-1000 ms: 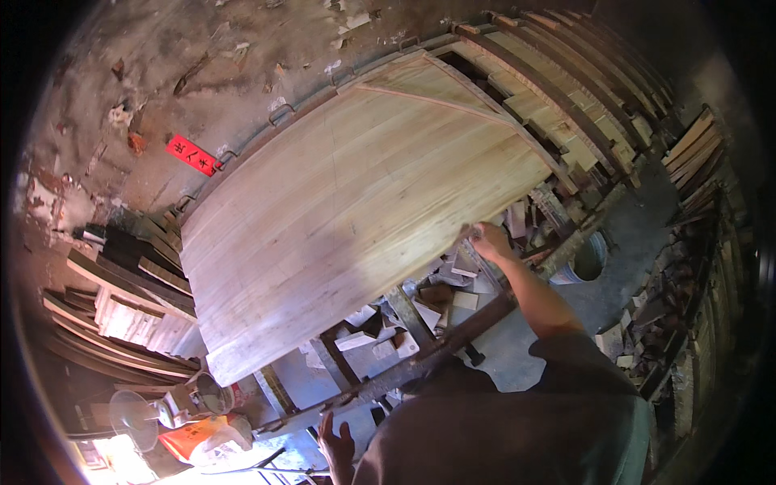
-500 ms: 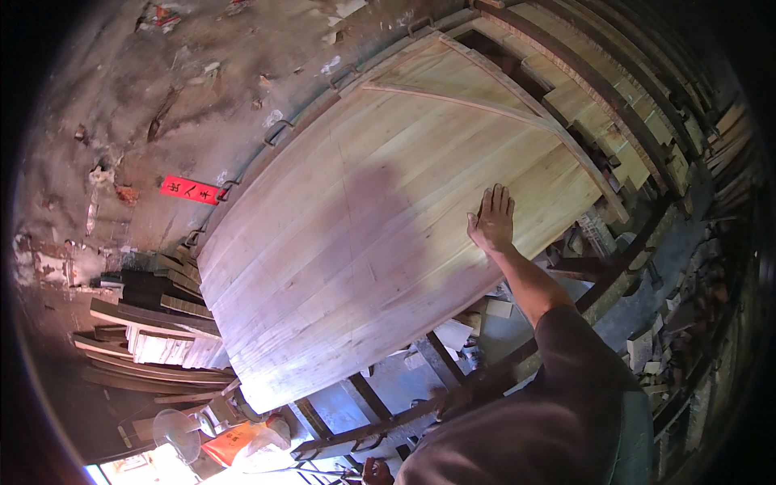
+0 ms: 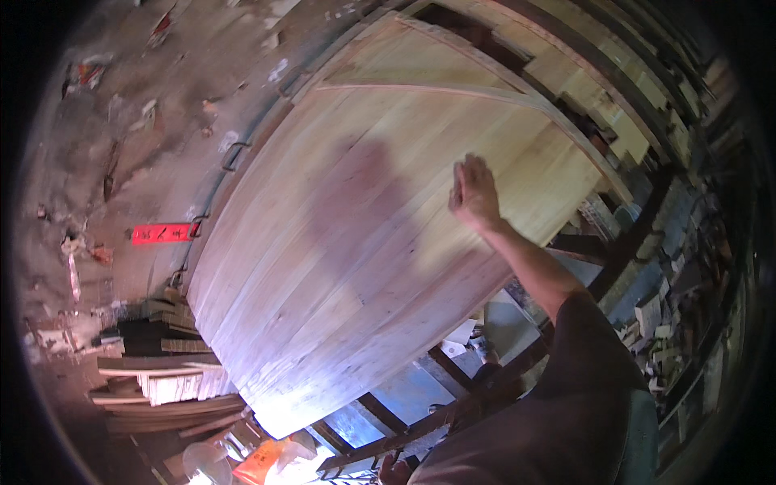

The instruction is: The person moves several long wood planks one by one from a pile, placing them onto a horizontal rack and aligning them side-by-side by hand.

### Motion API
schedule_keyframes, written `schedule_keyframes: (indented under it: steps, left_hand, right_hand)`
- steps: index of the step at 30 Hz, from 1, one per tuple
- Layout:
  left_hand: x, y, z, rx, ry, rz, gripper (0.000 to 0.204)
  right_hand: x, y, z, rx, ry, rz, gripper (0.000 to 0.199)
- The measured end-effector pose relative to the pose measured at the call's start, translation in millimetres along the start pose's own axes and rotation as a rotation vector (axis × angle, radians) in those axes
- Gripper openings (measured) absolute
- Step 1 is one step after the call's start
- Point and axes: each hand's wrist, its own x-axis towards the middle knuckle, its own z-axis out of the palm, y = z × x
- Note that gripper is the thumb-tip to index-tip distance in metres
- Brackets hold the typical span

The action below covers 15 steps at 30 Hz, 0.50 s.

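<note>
A broad pale panel of joined wooden boards [image 3: 323, 307] fills the middle of the view, with shadow across its centre. Over its right half is my right hand [image 3: 475, 196], fingers stretched out and holding nothing. Whether the palm touches the wood I cannot tell. One thin wooden strip [image 3: 436, 91] crosses the panel's far part; another strip [image 3: 517, 81] runs along its far right end, and the two meet at the right. My left hand [image 3: 394, 469] shows only in part at the lower edge, beside the dark frame, its fingers mostly hidden and blurred.
A dark slatted frame [image 3: 444, 416] runs along the panel's near side. Stacked curved boards [image 3: 174, 380] lie at the left, with an orange bag [image 3: 260, 461] below them. Wood offcuts [image 3: 651, 315] are heaped at right. A red paper strip [image 3: 162, 234] is on the worn surface beyond.
My right hand has moved left and slightly farther across the panel, its fingers drawing closer together. The whole view has turned and shifted somewhat.
</note>
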Motion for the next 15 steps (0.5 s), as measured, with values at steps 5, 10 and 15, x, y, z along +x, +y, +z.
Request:
schedule_keyframes:
  steps: [5, 10, 15]
  left_hand:
    - [1.2, -11.0, -32.4, 0.039, 0.048, 0.15, 0.048]
    - [-50.7, -39.7, -27.0, -0.038, 0.12, -0.292, 0.052]
    - [-103.6, -98.7, 0.4, 0.55, -0.213, 0.115, 0.023]
  right_hand:
    - [97.3, 145.8, 97.0, -0.819, -0.29, -0.166, 0.059]
    - [152.7, 206.9, 101.4, -0.392, -0.153, -0.031, 0.057]
    - [193.3, 158.9, 85.4, -0.596, -0.576, -0.08, 0.035]
